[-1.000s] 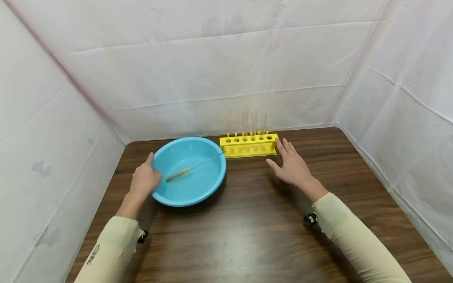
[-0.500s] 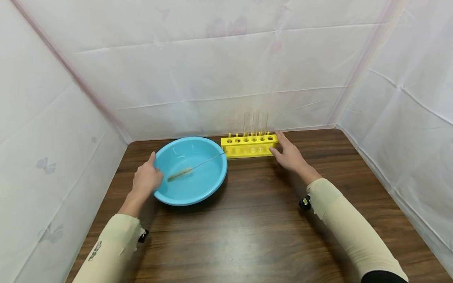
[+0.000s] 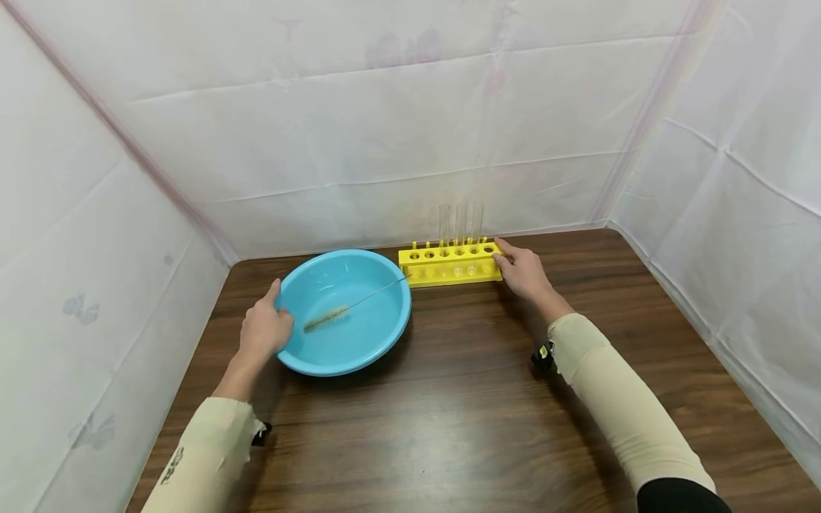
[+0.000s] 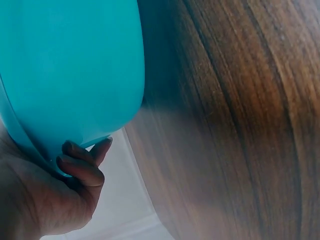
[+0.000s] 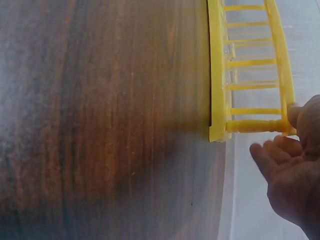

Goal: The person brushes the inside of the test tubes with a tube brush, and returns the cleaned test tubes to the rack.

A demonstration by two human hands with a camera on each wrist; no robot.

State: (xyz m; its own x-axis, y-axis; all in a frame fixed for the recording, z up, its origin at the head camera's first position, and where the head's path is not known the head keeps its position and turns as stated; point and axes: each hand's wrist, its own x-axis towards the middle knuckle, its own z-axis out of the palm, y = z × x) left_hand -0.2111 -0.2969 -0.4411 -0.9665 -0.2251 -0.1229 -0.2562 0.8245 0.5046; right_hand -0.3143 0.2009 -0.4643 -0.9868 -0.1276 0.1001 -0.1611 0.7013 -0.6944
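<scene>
With my left hand (image 3: 265,327) I grip the near-left rim of a light blue basin (image 3: 349,349); in the left wrist view its fingers (image 4: 85,172) curl under the rim. A test tube brush (image 3: 326,318) lies in the basin, its thin wire handle leaning over the right rim. Beside the basin stands a yellow test tube rack (image 3: 452,280) with three clear test tubes (image 3: 460,221) upright in it. My right hand (image 3: 524,273) holds the top bar at the rack's right end, thumb on the front. Its other fingers (image 5: 265,155) show past that end in the right wrist view.
A dark wood-grain table (image 3: 410,434) lies under everything. White sheeting hangs behind the table (image 3: 308,128) and along both sides. The rack stands near the table's back edge, its left end close to the basin.
My right hand has moved from beside the rack, fingers spread, onto the rack's right end and taken hold of it. The left hand, basin and rack stay in place.
</scene>
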